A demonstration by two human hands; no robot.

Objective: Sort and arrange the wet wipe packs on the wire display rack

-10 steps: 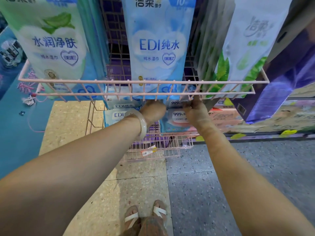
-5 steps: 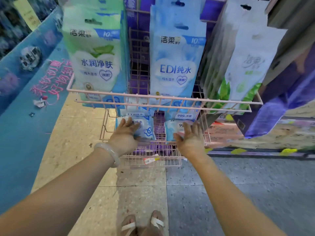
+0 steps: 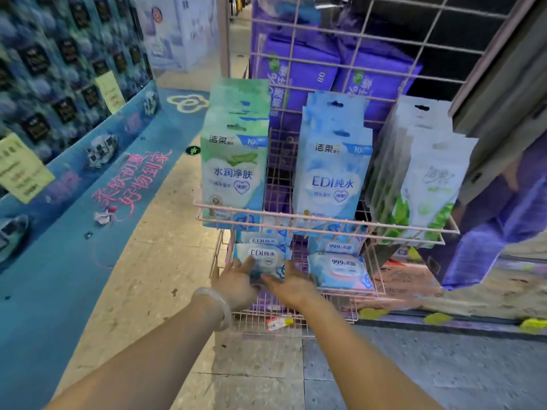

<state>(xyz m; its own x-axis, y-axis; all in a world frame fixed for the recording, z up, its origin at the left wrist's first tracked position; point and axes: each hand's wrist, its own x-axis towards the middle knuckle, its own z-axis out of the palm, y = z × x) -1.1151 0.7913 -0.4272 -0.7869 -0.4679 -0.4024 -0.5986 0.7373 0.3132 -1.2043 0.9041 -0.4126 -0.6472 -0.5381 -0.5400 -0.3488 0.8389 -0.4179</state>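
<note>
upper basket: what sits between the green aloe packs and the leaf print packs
The blue EDI packs stand between the green aloe packs and leaf print packs, in the head view.

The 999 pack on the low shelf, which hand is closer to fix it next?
Right, probably. The right hand sits just beside the 999 pack, while the left hand is farther off, on the other side of the EDI pack both hands touch.

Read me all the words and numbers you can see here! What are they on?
"洁柔", "10", "水润净肤": hanging green pack
"洁柔", "10", "EDI纯水": hanging blue pack
"EDI纯水": small pack both hands touch
"999": small pack on the right
"80": purple pack
Pink floor writing, yellow notes, price tag: too blurred.
</note>
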